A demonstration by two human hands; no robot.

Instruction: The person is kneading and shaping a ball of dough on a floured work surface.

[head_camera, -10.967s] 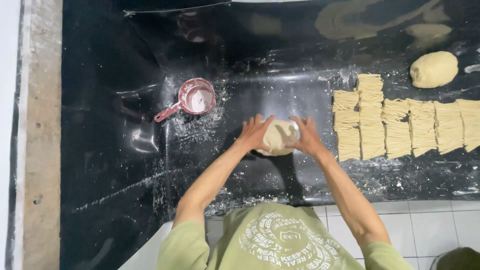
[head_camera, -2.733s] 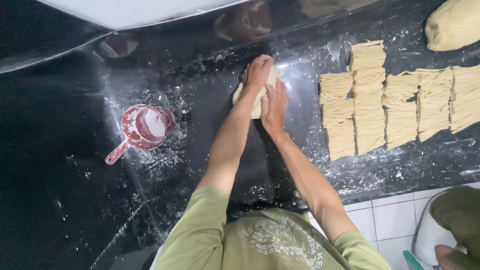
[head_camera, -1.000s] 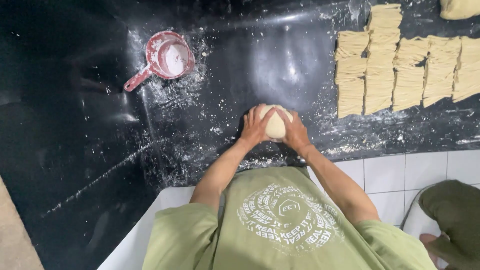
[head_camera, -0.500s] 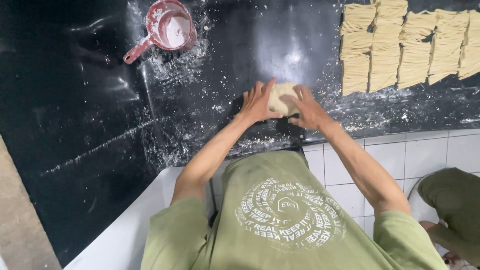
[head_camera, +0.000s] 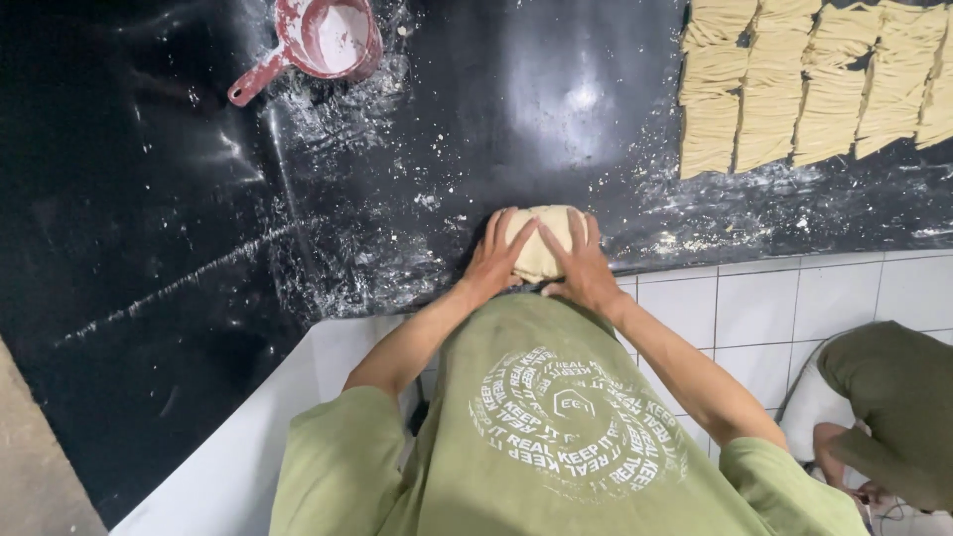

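Note:
A pale lump of dough point(head_camera: 541, 236) lies on the black, flour-dusted worktop point(head_camera: 179, 228), close to its near edge. My left hand point(head_camera: 492, 260) presses on the dough's left side and my right hand point(head_camera: 579, 266) on its right side, fingers spread over the top. Both forearms reach out from my green shirt point(head_camera: 556, 437), which fills the lower part of the view.
A red scoop with flour point(head_camera: 320, 40) sits at the far left. Rows of cut yellow noodle bundles point(head_camera: 804, 84) lie at the far right. White tiles point(head_camera: 794, 308) face the counter front. Another person's green sleeve point(head_camera: 893, 397) shows at lower right.
The dough and both hands have come nearer to the worktop's near edge. The view has shifted, so scoop and noodles sit higher in the frame.

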